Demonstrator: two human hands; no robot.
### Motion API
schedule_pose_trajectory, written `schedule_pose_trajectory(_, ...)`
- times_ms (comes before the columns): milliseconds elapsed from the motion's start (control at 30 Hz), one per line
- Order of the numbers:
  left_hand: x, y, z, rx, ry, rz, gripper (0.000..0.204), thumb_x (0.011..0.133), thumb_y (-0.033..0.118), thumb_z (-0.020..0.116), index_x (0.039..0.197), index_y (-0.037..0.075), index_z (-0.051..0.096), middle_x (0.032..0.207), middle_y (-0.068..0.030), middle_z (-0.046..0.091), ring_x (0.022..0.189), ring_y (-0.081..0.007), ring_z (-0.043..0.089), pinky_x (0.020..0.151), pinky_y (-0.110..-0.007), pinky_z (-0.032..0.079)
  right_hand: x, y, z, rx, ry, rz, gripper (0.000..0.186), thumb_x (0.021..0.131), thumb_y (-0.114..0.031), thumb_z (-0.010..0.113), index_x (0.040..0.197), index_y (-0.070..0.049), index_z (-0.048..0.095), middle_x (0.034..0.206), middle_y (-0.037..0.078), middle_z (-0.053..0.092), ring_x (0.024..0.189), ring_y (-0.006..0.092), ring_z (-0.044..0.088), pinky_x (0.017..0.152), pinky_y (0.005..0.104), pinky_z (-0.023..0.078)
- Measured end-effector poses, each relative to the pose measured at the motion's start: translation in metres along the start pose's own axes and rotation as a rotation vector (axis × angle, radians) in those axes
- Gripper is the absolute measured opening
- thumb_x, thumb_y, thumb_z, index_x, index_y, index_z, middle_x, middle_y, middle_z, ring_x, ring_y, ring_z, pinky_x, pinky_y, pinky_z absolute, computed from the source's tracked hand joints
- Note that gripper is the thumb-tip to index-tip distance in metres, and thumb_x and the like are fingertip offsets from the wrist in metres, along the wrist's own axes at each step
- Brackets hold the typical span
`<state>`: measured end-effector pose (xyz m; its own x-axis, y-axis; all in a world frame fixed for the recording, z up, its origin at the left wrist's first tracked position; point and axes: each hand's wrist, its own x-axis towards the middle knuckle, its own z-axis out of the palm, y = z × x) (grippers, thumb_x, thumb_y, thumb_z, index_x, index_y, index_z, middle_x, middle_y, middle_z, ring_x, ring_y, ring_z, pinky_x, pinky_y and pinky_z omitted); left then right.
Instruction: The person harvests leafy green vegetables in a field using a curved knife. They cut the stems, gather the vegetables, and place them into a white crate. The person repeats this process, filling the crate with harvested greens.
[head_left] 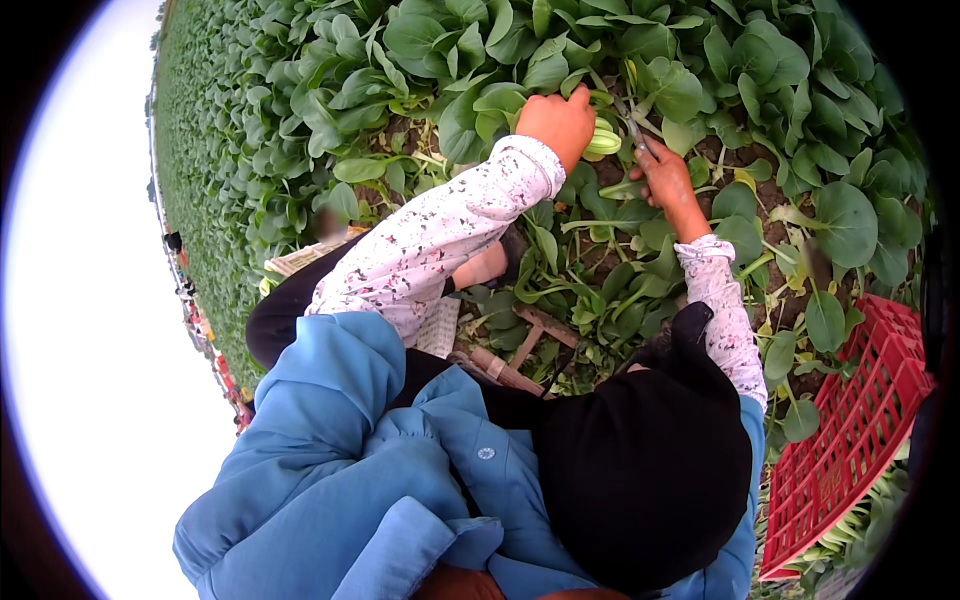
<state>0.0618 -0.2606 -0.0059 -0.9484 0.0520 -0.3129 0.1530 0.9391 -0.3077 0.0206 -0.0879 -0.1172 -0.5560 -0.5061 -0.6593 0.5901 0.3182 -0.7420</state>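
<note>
My left hand (558,127) is closed around a bok choy; its pale green base (604,139) shows at the right side of the fist, while the fingers largely hide the leaves. Just to the right, my right hand (668,182) grips a narrow-bladed knife (632,122), the blade pointing up and away among the plants. Blade and bok choy base lie close together; I cannot tell whether they touch. Around both hands grow leafy green bok choy plants (672,90), with loose leaves (640,275) on the soil below.
A red plastic crate (850,430) stands at the lower right, with bok choy showing beside it. Near my legs is a wooden frame piece (540,330), and a woven pale item (305,257) lies to the left. Dense rows of plants (260,120) stretch to the far left.
</note>
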Motion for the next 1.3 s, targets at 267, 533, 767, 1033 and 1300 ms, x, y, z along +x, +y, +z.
schedule_pose_trajectory(267,-0.011,-0.003,0.009,-0.015,-0.012,-0.029,0.023,0.071,0.008,0.063,0.094,0.005,0.062,0.102,-0.0088,0.058,0.076,-0.0242,0.065,0.063,-0.036,0.052,0.002,-0.007,0.001,-0.168,-0.043,-0.025,0.043,0.092,-0.023,0.052,0.132,-0.008,0.050,0.070,0.007,0.059,0.048,0.0166,0.049,0.041,0.0297,0.039)
schedule_pose_trajectory(533,-0.022,0.001,0.019,-0.049,0.027,-0.054,0.029,0.071,0.009,0.061,0.099,0.004,0.061,0.105,-0.0080,0.058,0.075,-0.0228,0.064,0.065,-0.036,0.051,0.017,0.013,0.011,-0.653,0.197,-0.463,0.041,0.087,-0.022,0.055,0.123,-0.003,0.056,0.098,0.026,0.063,0.094,0.0440,0.059,0.081,0.0472,0.047)
schedule_pose_trajectory(767,-0.066,-0.002,-0.001,-0.369,0.287,-0.046,0.052,0.064,0.009,0.069,0.115,0.006,0.057,0.128,-0.0070,0.052,0.074,-0.0262,0.063,0.068,-0.037,0.051,-0.047,0.027,0.005,-0.355,0.387,-0.404,0.040,0.088,-0.024,0.061,0.122,-0.004,0.057,0.092,0.018,0.067,0.073,0.0310,0.064,0.065,0.0366,0.050)
schedule_pose_trajectory(1033,-0.131,0.007,-0.085,-1.012,0.498,-0.139,0.057,0.064,0.003,0.075,0.118,0.007,0.057,0.128,-0.0077,0.053,0.107,-0.0285,0.059,0.088,-0.033,0.051,-0.136,-0.116,0.002,0.484,-0.095,-0.534,0.039,0.086,-0.013,0.066,0.123,-0.005,0.055,0.086,0.004,0.065,0.061,0.0040,0.055,0.046,0.0155,0.036)
schedule_pose_trajectory(1300,-0.194,0.004,-0.115,-2.078,0.555,-0.085,0.050,0.076,0.000,0.072,0.123,0.000,0.055,0.125,-0.0071,0.055,0.110,-0.0152,0.054,0.095,-0.031,0.043,-0.197,-0.207,0.008,-0.136,-0.143,-0.617,0.025,0.082,-0.015,0.069,0.105,-0.007,0.062,0.073,-0.002,0.060,0.050,0.0008,0.041,0.044,0.0157,0.029)
